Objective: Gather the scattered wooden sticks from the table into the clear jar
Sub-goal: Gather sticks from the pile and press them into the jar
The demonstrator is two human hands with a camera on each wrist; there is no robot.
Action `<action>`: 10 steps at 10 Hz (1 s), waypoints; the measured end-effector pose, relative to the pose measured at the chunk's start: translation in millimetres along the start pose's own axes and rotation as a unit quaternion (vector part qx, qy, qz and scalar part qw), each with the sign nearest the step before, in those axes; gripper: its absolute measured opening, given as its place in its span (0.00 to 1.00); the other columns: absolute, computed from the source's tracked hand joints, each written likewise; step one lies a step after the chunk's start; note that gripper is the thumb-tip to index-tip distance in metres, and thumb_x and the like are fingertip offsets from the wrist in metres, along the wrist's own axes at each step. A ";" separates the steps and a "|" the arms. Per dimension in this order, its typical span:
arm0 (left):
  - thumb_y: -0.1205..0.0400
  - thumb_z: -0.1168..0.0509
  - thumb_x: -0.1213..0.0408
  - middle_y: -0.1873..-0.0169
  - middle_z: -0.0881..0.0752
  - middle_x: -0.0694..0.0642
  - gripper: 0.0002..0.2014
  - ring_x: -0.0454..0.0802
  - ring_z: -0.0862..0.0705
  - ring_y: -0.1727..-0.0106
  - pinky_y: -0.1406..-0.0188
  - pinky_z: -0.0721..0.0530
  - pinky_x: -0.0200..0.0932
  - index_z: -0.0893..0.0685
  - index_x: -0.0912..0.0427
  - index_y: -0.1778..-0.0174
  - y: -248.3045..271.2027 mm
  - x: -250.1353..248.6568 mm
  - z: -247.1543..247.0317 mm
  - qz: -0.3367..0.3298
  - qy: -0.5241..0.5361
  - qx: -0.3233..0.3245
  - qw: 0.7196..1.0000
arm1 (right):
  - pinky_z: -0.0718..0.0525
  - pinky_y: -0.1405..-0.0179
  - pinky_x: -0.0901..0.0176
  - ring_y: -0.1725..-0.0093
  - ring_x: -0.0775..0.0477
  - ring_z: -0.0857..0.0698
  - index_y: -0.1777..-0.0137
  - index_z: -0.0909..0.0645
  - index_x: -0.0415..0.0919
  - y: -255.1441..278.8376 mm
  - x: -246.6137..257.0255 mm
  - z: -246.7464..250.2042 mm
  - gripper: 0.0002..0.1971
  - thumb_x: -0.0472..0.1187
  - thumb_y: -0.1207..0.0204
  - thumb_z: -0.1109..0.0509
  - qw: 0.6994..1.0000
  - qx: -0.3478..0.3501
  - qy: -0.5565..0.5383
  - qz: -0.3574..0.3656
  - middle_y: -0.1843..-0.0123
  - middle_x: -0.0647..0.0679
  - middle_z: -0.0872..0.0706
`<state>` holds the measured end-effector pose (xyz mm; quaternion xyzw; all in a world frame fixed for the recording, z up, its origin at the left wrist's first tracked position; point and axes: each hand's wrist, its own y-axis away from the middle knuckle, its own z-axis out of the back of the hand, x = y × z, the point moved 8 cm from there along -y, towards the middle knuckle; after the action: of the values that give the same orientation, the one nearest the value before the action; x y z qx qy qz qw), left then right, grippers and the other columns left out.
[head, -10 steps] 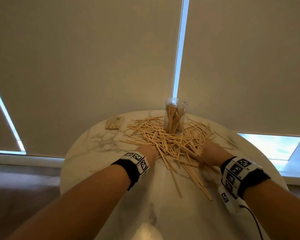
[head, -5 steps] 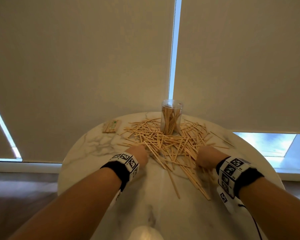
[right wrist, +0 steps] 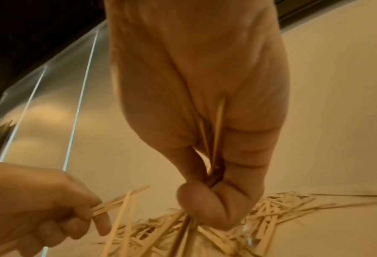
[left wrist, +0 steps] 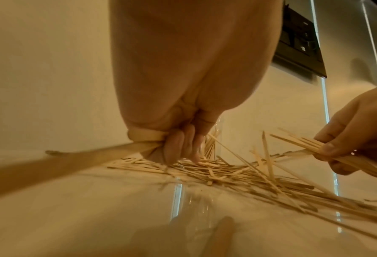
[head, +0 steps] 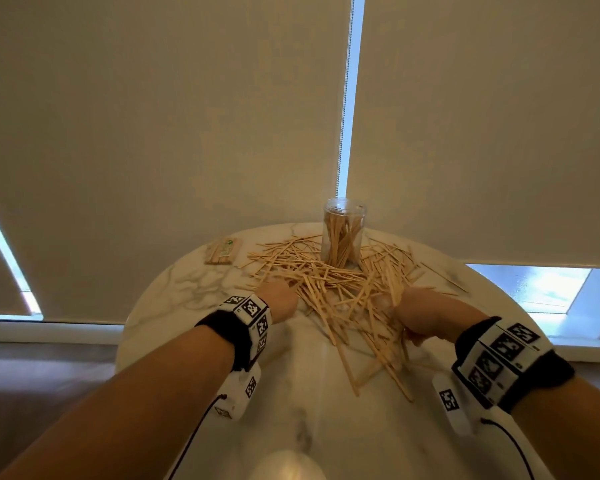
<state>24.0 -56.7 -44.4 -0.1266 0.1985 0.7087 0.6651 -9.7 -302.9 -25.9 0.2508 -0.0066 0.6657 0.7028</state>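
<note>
A heap of thin wooden sticks lies spread over the far half of the round marble table. Behind the heap stands the clear jar, upright and open, with several sticks inside. My left hand is at the heap's left edge; in the left wrist view its curled fingers grip a few sticks. My right hand is at the heap's right edge. Its thumb and fingers are closed round a small bundle that sticks up through the fist. The right hand holds its sticks just above the pile.
A banded pack of sticks lies apart at the table's far left. Roller blinds hang close behind the table, with a bead chain dropping behind the jar. The table's near half is bare marble, and the floor lies below on the left.
Both hands have closed on sticks at the heap's edges and drawn slightly towards me. The sticks in the right hand now tilt up off the table.
</note>
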 end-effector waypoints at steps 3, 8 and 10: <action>0.24 0.50 0.23 0.43 0.15 0.57 0.43 0.56 0.16 0.42 0.35 0.18 0.56 0.22 0.62 0.39 11.2 -20.8 10.0 -0.012 0.218 -0.039 0.975 | 0.20 0.71 0.56 0.69 0.42 0.17 0.63 0.20 0.30 19.8 38.8 5.8 0.14 0.27 0.18 0.44 0.988 -0.078 -0.081 0.104 0.68 0.40 0.18; 0.11 0.46 0.50 0.60 0.11 0.60 0.21 0.62 0.11 0.53 0.44 0.14 0.60 0.16 0.59 0.58 -21.2 -50.9 42.5 -0.039 0.481 -0.171 0.859 | 0.21 0.62 0.66 0.58 0.57 0.17 0.36 0.21 0.48 7.5 132.9 23.1 0.11 0.44 0.16 0.35 0.928 -0.193 -0.088 0.307 0.52 0.53 0.13; 0.08 0.48 0.53 0.76 0.25 0.50 0.14 0.48 0.21 0.74 0.67 0.17 0.48 0.27 0.57 0.54 -40.6 -33.5 54.1 -0.046 0.724 -0.148 0.672 | 0.15 0.59 0.53 0.62 0.52 0.15 0.51 0.12 0.50 -20.7 128.4 26.1 0.07 0.49 0.18 0.30 0.935 -0.188 -0.060 0.295 0.63 0.53 0.13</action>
<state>71.8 -60.8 14.0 -0.7061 0.5041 0.3835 0.3166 32.8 -192.4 33.9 0.1402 -0.2471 0.8136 0.5072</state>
